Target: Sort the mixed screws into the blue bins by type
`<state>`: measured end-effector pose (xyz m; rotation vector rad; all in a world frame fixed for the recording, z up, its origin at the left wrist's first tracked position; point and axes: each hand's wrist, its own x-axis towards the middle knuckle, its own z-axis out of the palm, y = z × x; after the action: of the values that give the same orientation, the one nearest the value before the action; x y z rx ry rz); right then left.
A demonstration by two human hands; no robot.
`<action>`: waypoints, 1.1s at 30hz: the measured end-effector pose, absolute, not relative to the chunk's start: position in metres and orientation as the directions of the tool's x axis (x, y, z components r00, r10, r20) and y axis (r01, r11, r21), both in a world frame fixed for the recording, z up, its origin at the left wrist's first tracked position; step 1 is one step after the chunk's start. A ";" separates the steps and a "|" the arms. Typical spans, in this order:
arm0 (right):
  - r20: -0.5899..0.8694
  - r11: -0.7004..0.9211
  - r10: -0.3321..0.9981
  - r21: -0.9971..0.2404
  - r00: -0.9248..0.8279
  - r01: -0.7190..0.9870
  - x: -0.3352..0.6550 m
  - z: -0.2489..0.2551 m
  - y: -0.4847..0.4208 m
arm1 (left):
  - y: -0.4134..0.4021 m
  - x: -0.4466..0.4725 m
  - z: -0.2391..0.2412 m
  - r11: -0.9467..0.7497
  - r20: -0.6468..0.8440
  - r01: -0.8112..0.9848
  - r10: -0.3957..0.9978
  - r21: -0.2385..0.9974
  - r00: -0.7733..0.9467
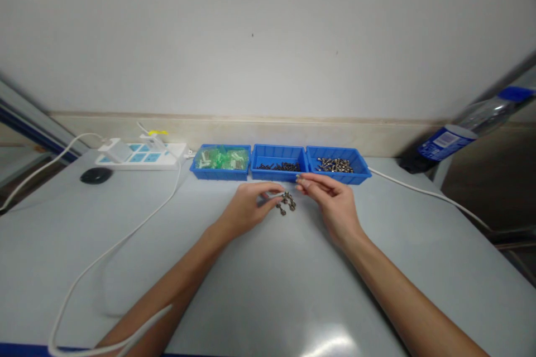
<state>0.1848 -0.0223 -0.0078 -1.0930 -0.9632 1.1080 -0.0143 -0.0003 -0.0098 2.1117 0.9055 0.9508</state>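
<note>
Pinching a small pale piece (274, 195), the left hand (245, 209) faces the right hand (333, 201) (fingertips closed, contents too small to tell); only a few fasteners (287, 202) lie out, blue bins (278, 153) well stocked.

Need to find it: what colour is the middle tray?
Blue; the middle tray shows best in head view.

No legible text
A blue label (444, 143) with a white patch is seen on the bottle (475, 118), but its print is too blurred to be read.
</note>
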 end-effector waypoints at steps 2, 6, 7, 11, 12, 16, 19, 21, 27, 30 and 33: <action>0.079 0.172 0.920 -0.961 0.385 -0.215 0.190 -0.006 -0.019 | 0.001 -0.016 -0.013 -0.695 0.379 0.391 0.681 0.604 0.626; 0.074 0.214 0.875 -0.946 0.478 -0.245 0.197 -0.005 -0.015 | 0.003 -0.018 -0.019 -0.771 0.372 0.421 0.612 0.478 0.698; 0.068 0.204 0.883 -0.947 0.464 -0.250 0.196 -0.005 -0.015 | 0.004 -0.018 -0.020 -0.769 0.380 0.430 0.619 0.474 0.687; 0.085 0.183 0.918 -0.957 0.387 -0.225 0.192 -0.006 -0.018 | 0.005 -0.019 -0.023 -0.736 0.454 0.460 0.672 0.497 0.585; 0.095 0.181 0.927 -0.960 0.363 -0.212 0.190 -0.006 -0.019 | 0.005 -0.019 -0.022 -0.727 0.472 0.458 0.684 0.512 0.556; 0.113 0.150 0.966 -0.978 0.231 -0.148 0.186 -0.008 -0.023 | 0.004 -0.017 -0.015 -0.636 0.499 0.379 0.767 0.672 0.404; 0.090 0.098 0.992 -0.992 0.094 -0.084 0.182 -0.008 -0.025 | 0.002 -0.015 -0.009 -0.440 0.374 0.206 0.880 0.874 0.291; 0.071 0.072 0.997 -0.995 0.014 -0.070 0.179 -0.008 -0.026 | 0.001 -0.014 -0.006 -0.318 0.279 0.102 0.918 0.943 0.280; 0.043 0.025 0.991 -0.990 -0.130 -0.137 0.173 -0.007 -0.029 | -0.002 -0.013 -0.004 -0.237 0.214 0.023 0.912 0.971 0.351; 0.033 0.010 0.990 -0.987 -0.140 -0.163 0.175 -0.008 -0.029 | -0.003 -0.013 -0.005 -0.282 0.241 0.054 0.891 0.958 0.385; 0.035 0.026 0.998 -0.987 -0.053 -0.160 0.178 -0.008 -0.026 | -0.002 -0.013 -0.008 -0.439 0.334 0.175 0.841 0.882 0.425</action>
<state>0.1785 -0.0265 -0.0085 -1.0415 -1.1438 1.2985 -0.0133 -0.0017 -0.0076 1.8712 0.8652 1.0413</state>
